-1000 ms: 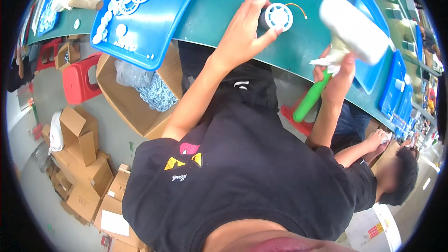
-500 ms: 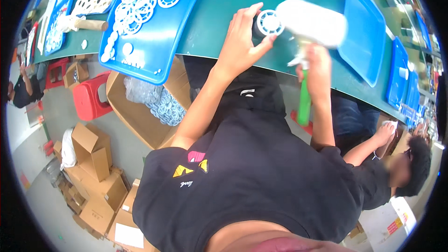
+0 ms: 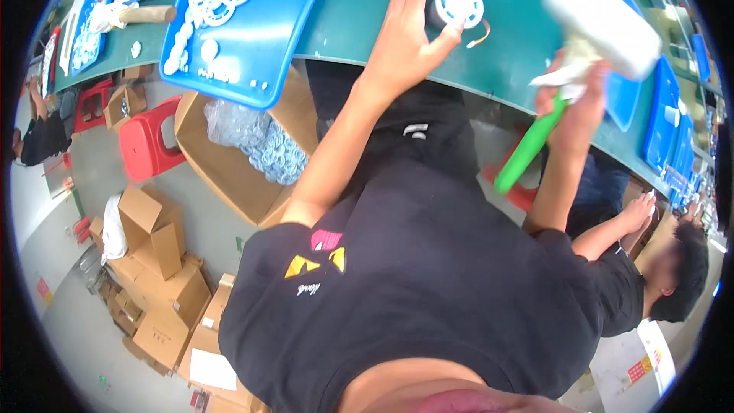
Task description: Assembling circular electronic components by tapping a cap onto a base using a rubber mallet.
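Toward one o'clock, over the green bench (image 3: 359, 23), the white slotted round part (image 3: 459, 3) sits in your left hand (image 3: 411, 42), and the white-headed mallet (image 3: 600, 23) is well apart from it, toward two o'clock. A stroke landing wide on the part's nine o'clock side could catch your thumb or fingertips, since they hug its edge; an off-centre blow could tip it or mark its face. The thin wire (image 3: 485, 30) trails at the part's five o'clock, so a glancing hit might pinch it. Your left grip is part-open, curved round the part's side, thumb near its seven o'clock; I cannot tell how firmly. Your right hand (image 3: 577, 111) wraps the green handle (image 3: 527, 145) closely, just below the mallet's head.
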Demonstrator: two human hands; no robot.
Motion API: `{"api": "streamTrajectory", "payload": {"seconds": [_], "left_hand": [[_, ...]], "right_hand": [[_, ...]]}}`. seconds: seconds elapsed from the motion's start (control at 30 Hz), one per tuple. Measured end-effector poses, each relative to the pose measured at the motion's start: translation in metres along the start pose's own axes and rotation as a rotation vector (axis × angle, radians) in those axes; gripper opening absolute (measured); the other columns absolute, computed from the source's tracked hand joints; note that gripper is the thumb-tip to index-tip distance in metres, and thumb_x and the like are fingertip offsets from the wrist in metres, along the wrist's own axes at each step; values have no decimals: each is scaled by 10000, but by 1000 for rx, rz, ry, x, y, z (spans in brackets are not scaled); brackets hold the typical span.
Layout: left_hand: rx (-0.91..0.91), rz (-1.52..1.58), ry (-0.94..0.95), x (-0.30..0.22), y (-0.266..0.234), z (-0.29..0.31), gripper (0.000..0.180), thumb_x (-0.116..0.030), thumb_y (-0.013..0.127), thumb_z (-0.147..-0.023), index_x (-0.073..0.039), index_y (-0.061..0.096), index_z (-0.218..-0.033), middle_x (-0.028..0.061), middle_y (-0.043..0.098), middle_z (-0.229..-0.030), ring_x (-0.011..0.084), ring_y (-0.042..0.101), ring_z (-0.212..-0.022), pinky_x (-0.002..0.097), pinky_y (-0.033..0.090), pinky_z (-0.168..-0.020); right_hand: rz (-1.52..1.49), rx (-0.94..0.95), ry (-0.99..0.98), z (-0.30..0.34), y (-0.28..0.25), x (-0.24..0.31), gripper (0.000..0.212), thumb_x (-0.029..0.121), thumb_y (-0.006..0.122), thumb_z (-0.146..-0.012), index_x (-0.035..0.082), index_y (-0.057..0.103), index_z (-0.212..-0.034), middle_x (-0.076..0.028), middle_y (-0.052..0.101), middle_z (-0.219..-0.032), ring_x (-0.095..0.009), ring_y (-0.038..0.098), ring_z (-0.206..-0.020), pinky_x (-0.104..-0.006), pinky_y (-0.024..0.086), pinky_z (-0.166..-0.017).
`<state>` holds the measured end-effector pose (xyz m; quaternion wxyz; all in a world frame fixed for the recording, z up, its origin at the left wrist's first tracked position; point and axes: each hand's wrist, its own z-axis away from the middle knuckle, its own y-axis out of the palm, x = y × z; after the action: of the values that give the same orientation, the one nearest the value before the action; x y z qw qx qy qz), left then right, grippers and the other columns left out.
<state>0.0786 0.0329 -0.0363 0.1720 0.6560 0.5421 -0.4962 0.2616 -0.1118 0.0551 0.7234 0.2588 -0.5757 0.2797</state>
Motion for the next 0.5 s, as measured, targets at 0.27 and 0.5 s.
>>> {"api": "streamTrajectory", "payload": {"seconds": [0.27,0.5], "left_hand": [[-37,-135,52,4,0,6,692,-213,774,-876,-16,476,-1469,187,602,-1294,338,568,-1219,433,453,-1077],[-25,-87,27,-2,0,6,786,-311,840,-859,-8,460,-1477,203,605,-1296,346,583,-1232,428,465,-1081]], "right_hand": [[192,240,104,6,20,-28,545,507,482,-1086,-21,592,-1164,-48,566,-671,-128,511,-441,-271,405,-397],[-191,209,-276,10,20,17,733,638,455,-1048,-56,552,-1263,-58,549,-795,-122,455,-493,-287,366,-444]]}}
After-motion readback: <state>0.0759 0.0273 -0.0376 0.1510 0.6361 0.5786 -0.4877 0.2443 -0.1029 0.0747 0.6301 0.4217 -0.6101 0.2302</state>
